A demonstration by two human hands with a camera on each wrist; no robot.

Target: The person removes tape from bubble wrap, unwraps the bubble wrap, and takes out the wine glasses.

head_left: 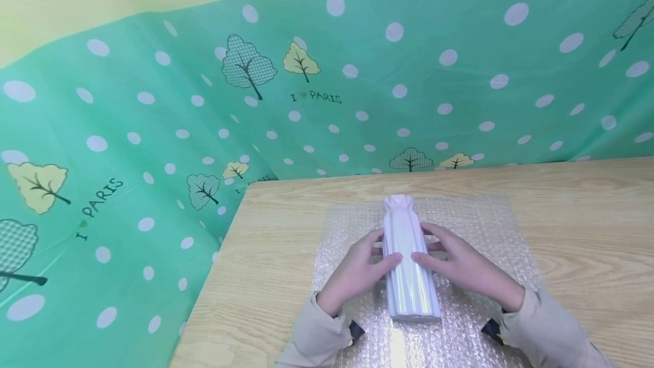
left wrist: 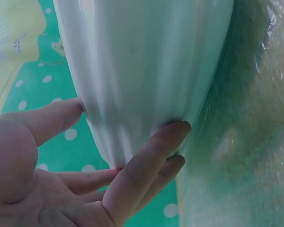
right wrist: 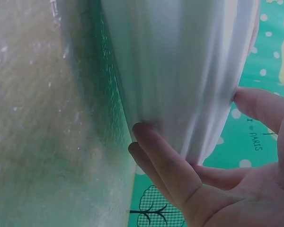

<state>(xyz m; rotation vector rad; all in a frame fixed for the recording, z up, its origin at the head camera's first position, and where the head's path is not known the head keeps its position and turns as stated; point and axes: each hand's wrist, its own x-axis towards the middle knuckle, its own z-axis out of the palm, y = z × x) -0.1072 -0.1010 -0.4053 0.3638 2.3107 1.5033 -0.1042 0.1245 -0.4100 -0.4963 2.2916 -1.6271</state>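
A glossy white fluted vase (head_left: 409, 283) lies on its side on a sheet of bubble wrap (head_left: 472, 220), its pinched neck pointing to the far edge of the table. From the left, my left hand (head_left: 361, 266) holds it, thumb on top and fingers against its flank. My right hand (head_left: 457, 257) grips the opposite side the same way, and the two thumb tips come close together over the middle of the vase. In the left wrist view the fingertips (left wrist: 177, 130) press on the smooth ribs. The right wrist view shows the other fingertips (right wrist: 144, 130) against the vase wall.
Under the bubble wrap is a light wood-grain table (head_left: 265, 249). A green cloth (head_left: 347, 95) with white dots and printed trees hangs behind the table and along its left side. Small dark pieces (head_left: 493, 331) show at both sleeve cuffs.
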